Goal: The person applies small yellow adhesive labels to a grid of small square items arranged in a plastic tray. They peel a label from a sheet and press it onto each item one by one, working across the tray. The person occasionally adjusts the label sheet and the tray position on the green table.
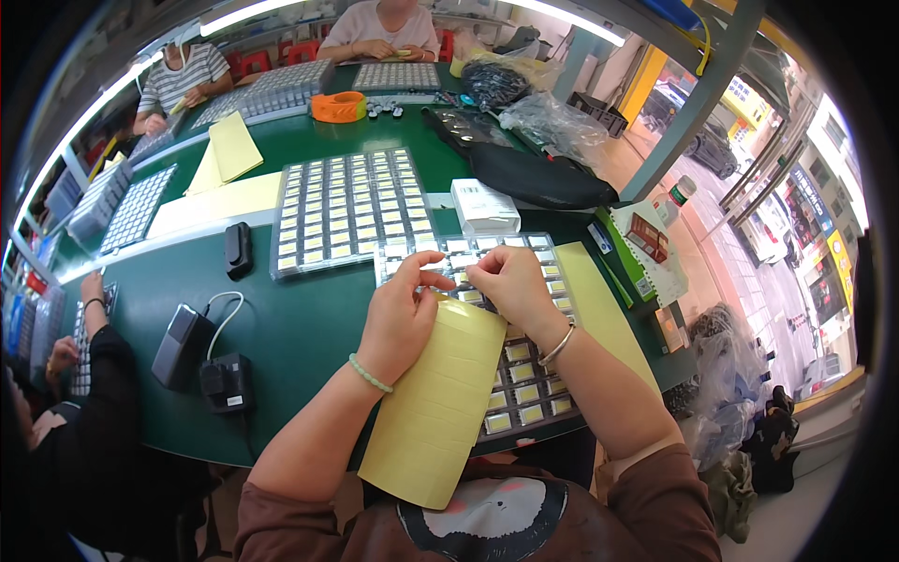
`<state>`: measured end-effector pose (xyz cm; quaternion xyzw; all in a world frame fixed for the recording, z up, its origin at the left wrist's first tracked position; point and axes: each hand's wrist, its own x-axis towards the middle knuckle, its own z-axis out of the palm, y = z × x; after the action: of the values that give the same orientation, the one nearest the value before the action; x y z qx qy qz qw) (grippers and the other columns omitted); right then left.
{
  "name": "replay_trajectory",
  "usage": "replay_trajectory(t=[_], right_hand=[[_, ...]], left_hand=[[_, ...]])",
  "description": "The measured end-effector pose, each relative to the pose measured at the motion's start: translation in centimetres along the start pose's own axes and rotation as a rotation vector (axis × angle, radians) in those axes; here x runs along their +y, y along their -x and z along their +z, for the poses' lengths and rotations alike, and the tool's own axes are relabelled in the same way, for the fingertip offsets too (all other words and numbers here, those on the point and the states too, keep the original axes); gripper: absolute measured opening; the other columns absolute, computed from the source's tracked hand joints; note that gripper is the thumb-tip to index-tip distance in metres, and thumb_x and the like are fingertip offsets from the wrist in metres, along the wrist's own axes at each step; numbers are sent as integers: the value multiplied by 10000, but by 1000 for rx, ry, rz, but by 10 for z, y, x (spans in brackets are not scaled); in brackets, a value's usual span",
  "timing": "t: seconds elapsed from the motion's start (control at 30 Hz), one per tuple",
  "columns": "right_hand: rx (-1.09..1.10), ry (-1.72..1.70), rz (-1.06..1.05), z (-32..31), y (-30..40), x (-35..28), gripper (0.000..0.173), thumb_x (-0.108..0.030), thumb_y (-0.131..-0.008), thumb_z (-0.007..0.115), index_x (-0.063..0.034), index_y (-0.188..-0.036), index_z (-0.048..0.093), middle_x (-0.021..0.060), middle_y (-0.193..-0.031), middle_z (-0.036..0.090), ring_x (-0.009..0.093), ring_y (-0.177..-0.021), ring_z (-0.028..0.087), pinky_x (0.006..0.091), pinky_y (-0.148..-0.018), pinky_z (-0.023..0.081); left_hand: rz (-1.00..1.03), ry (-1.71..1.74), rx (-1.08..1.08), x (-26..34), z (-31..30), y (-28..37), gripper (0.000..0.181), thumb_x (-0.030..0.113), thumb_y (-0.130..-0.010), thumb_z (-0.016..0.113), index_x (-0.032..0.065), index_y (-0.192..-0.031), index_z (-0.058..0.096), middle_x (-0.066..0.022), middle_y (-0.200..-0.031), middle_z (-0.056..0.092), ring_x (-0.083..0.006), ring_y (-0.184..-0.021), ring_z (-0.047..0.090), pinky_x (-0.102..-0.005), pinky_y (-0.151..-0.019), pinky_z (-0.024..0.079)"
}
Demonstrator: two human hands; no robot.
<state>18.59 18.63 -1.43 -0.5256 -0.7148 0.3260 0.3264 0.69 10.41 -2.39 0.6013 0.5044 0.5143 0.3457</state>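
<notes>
My left hand (402,309) holds a yellow adhesive-label sheet (442,400) near its top edge, with the index finger and thumb apart above it. The sheet slants down over the table edge towards my lap. Beside it, my right hand (518,288) has thumb and fingertips pinched together above a clear plastic tray (530,393). Whether anything small is between those fingertips is hidden. The tray holds rows of small dark parts with yellow and white rectangular tops. Both hands and the sheet cover much of it.
A second filled tray (351,211), a white box (486,206) and a black pouch (541,175) lie beyond. Left are a black device (239,251), a power bank (182,345) and a charger (227,383). Another yellow sheet (604,302) lies right. Other people work around the tables.
</notes>
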Motion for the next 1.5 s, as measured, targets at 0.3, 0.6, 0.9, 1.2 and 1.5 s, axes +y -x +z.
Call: replay_trajectory(t=[0.3,0.6,0.9,1.2,1.5], right_hand=[[-24,97,-60,0,0,1,192,-207,-797,737,-19,-772,706,121,-740,705,239,-691,675,359,-656,526],[51,452,-62,-8,-1,-11,207,-251,-776,790,-63,-795,706,108,-840,714,295,-758,683,393,-708,532],[44,493,-663,-14,14,8,173,-38,-812,652,-84,-962,725,81,-924,713,261,-887,648,389,-778,537],[-60,470,-600,-32,20,-27,220,-66,-872,592,-55,-1026,748,120,-947,728,284,-888,678,397,-802,540],[-57,233,-427,-33,29,-20,220,-64,-913,613,-44,-1101,725,157,-1009,703,322,-984,649,417,-877,511]], left_hand=[[-2,32,-18,-4,2,0,438,-85,-919,439,20,-1335,527,-84,-1042,725,-82,-854,618,-246,-749,502],[14,-11,-8,-2,0,-1,445,-86,-913,440,29,-1332,535,-80,-1037,724,-88,-868,626,-254,-767,508],[27,12,-8,-4,0,-1,436,-84,-920,437,32,-1328,536,-80,-1040,724,-91,-897,639,-246,-782,511],[30,201,4,-3,-11,-4,443,-91,-938,425,29,-1357,505,-82,-1096,698,-86,-933,634,-235,-808,515],[49,163,21,-2,-17,-7,441,-83,-936,431,27,-1355,511,-86,-1087,704,-82,-944,630,-238,-817,509]])
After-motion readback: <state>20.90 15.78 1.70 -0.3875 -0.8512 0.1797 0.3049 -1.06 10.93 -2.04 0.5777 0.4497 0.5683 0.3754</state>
